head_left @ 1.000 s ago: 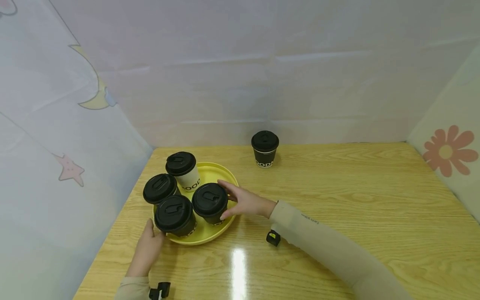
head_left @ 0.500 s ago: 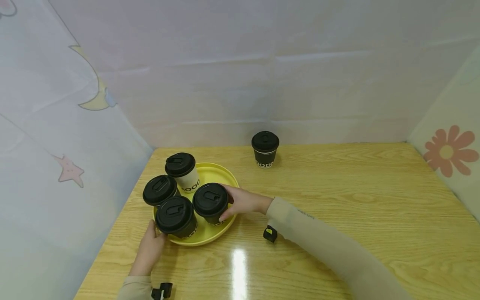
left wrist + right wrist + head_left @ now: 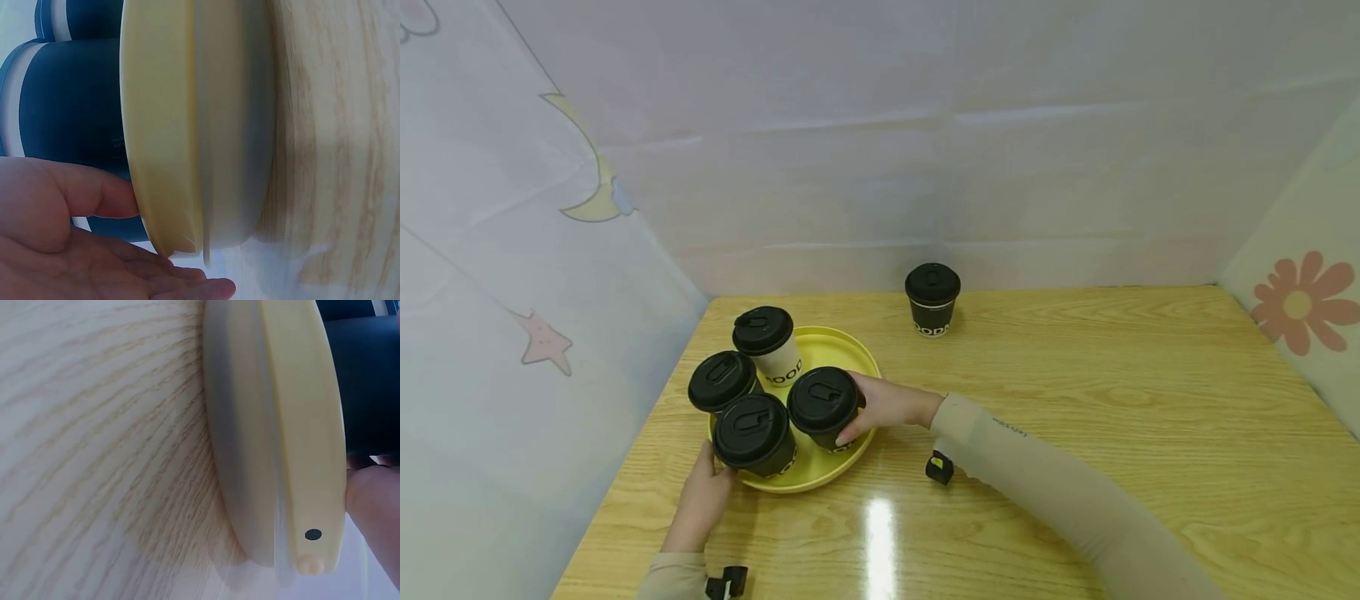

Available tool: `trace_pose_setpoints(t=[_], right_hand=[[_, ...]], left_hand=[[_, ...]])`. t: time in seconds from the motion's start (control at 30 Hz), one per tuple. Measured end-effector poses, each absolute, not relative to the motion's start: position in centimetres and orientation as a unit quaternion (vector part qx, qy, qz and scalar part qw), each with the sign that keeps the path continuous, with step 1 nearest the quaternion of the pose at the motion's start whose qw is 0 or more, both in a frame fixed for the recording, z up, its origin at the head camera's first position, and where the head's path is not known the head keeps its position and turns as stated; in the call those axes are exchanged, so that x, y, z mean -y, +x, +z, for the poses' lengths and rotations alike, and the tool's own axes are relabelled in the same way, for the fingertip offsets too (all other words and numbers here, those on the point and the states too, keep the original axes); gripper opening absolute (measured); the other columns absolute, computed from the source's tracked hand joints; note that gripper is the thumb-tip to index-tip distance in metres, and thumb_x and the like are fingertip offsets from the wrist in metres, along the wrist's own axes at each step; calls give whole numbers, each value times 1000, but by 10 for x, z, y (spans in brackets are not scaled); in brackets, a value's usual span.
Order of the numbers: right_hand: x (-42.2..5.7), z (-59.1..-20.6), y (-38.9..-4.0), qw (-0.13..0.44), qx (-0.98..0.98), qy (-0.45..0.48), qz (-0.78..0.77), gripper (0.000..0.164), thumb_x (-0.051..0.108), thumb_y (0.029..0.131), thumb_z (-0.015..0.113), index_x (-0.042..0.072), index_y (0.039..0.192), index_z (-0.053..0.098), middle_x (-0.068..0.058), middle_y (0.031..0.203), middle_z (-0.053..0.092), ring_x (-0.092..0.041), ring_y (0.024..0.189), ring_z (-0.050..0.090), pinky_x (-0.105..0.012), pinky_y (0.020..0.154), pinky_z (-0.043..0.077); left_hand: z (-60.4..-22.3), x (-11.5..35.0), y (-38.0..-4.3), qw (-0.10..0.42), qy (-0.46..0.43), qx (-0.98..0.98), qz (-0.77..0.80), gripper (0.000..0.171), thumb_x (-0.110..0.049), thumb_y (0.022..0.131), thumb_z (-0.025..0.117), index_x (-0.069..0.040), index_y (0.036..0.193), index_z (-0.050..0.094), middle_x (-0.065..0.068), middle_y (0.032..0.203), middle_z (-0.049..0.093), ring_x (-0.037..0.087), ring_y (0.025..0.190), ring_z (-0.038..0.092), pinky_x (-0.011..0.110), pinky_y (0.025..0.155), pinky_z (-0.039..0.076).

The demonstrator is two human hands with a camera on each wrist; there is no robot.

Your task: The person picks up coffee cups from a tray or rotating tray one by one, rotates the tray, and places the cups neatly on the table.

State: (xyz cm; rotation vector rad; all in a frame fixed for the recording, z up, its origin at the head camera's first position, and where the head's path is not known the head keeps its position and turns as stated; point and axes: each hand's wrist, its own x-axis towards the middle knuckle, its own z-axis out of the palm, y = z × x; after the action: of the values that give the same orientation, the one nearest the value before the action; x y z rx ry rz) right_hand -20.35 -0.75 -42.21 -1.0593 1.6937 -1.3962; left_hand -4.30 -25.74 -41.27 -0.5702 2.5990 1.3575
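A round yellow tray [image 3: 808, 482] stands on the table at left of centre, bearing several lidded coffee cups. My right hand [image 3: 889, 403] holds the dark front-right coffee cup [image 3: 822, 402], its thumb on the near side and its fingers mostly hidden behind. At the tray's front left, my left hand [image 3: 703, 493] grips the rim, with the thumb inside and the other fingers along the outer wall [image 3: 164, 206]. Beside that hand is another dark cup [image 3: 752, 432]. Behind it sit a dark-lidded cup [image 3: 722, 381] and a white cup [image 3: 781, 365].
One more black lidded cup [image 3: 932, 310] stands by itself near the back edge of the wooden table [image 3: 1075, 392]. Printed cloth walls [image 3: 880, 192] rise at the back and both sides. A small black device [image 3: 939, 467] hangs below the right sleeve.
The right hand's fingers have closed in around the front-right cup, and its wrist has shifted slightly left. Cups, tray and left hand stay almost where they were.
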Motion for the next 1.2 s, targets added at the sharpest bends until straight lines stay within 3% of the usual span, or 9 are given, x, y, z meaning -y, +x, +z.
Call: trace_pose_setpoints(t=[0.17, 0.47, 0.7, 0.97, 1.2], right_hand=[[6, -423, -203, 339, -658, -397, -542, 89, -1, 75, 82, 9, 148, 32, -4, 143, 46, -15, 130, 44, -33, 111, 29], [-3, -416, -195, 286, -655, -372, -592, 89, -2, 76, 80, 3, 149, 27, -13, 146, 42, -26, 137, 36, -45, 114, 23], [-14, -403, -193, 242, -621, -392, -634, 92, -1, 77, 80, 2, 150, 25, -16, 148, 40, -28, 137, 37, -44, 113, 27], [-28, -388, -190, 190, -620, -380, -660, 90, -5, 71, 83, -2, 146, 32, -20, 141, 48, -30, 131, 44, -43, 112, 31], [-45, -384, -188, 178, -604, -377, -679, 97, 21, 72, 88, 0, 147, 30, -20, 141, 47, -31, 130, 45, -46, 111, 32]], left_hand=[[-413, 258, -43, 83, -190, -868, 451, 68, -9, 100, 37, 17, 146, -6, 41, 150, -6, 56, 138, 3, 64, 111, 12], [-413, 256, -41, 85, -188, -865, 457, 69, -10, 100, 36, 16, 146, -8, 41, 150, -6, 56, 138, 2, 64, 111, 11], [-415, 259, -42, 94, -192, -866, 452, 69, -11, 101, 35, 15, 146, -10, 41, 150, -6, 56, 138, 3, 65, 111, 11], [-414, 259, -43, 93, -194, -871, 442, 69, -13, 101, 36, 15, 147, -8, 41, 150, -3, 56, 138, 5, 64, 111, 13], [-413, 258, -42, 91, -190, -869, 448, 69, -12, 101, 35, 15, 147, -9, 41, 150, -4, 56, 138, 5, 64, 111, 13]])
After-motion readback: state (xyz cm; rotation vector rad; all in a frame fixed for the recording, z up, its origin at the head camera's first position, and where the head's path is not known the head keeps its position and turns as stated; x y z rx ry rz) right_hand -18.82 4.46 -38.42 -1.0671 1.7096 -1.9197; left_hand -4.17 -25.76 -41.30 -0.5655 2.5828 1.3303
